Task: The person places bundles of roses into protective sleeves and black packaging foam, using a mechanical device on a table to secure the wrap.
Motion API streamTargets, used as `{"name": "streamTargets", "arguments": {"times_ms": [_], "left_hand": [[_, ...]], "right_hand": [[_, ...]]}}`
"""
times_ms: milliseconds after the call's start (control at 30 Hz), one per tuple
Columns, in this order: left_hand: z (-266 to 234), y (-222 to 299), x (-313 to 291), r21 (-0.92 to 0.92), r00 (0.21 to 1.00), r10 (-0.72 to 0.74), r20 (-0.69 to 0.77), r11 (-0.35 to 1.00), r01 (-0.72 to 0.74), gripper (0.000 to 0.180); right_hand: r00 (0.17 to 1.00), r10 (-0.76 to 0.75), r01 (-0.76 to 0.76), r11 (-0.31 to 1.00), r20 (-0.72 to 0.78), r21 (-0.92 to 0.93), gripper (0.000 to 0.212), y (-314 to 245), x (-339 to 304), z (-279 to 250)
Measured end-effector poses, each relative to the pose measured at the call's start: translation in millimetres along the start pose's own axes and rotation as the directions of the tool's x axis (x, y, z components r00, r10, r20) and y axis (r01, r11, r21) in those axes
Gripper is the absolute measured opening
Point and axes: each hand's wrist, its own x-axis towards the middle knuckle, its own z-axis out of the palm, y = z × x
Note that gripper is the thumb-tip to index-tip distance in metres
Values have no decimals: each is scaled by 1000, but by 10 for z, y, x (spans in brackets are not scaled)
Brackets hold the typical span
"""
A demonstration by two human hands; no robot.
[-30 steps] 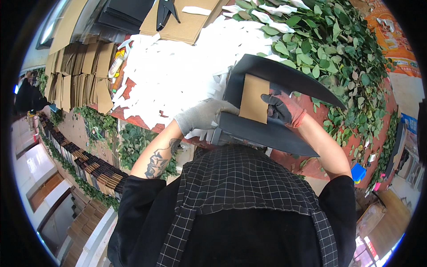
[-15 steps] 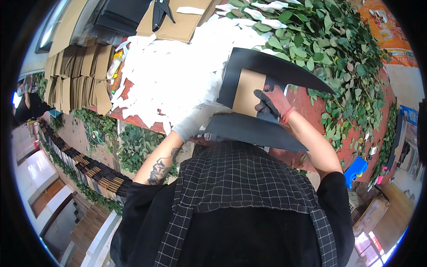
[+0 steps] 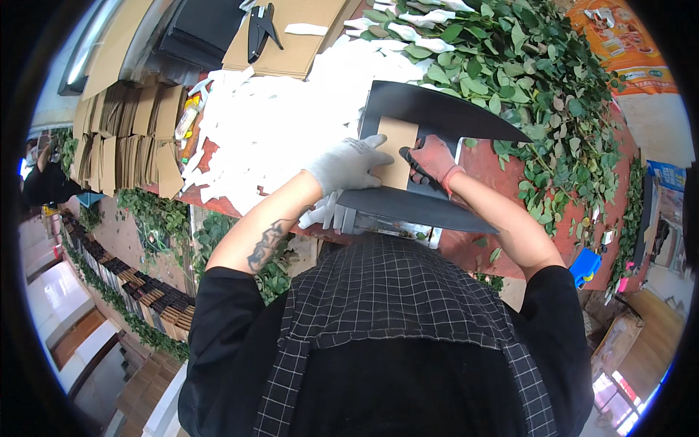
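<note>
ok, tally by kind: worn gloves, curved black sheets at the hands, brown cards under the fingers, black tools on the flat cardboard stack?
Worn gloves: 2 (grey glove, red-and-black glove)
Curved black sheet: 1
Brown card: 1
Black tool on cardboard stack: 1
Total: 5

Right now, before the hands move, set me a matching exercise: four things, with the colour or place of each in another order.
Things:
1. Left hand
2. Right hand
3. Small cardboard piece
4. Black hand tool

Colours and places:
A. Lies on flat brown sheets near the top of the picture
B. Gloved in red and black
C. Plain brown, with gloved fingers at it
D. Gloved in grey

Pairs: 1-D, 2-B, 3-C, 4-A
</note>
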Motion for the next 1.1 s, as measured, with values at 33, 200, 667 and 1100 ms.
{"name": "streamTargets", "arguments": {"times_ms": [33,200,667,1100], "left_hand": [[-62,86,73,58,988,-58,144,997,50,45],[70,73,140,199,966,-135,220,976,91,41],[117,-36,195,188,980,-34,195,982,-4,36],[40,8,181,318,979,-32,202,947,-34,36]], "right_hand": [[1000,-16,16,998,5,-66,37,22,29,-1],[995,-97,97,953,12,-287,40,-20,-11,12],[958,-285,228,770,-2,-596,48,-3,-123,-65],[383,-923,280,70,45,-957,31,-1293,-1103,-714]]}}
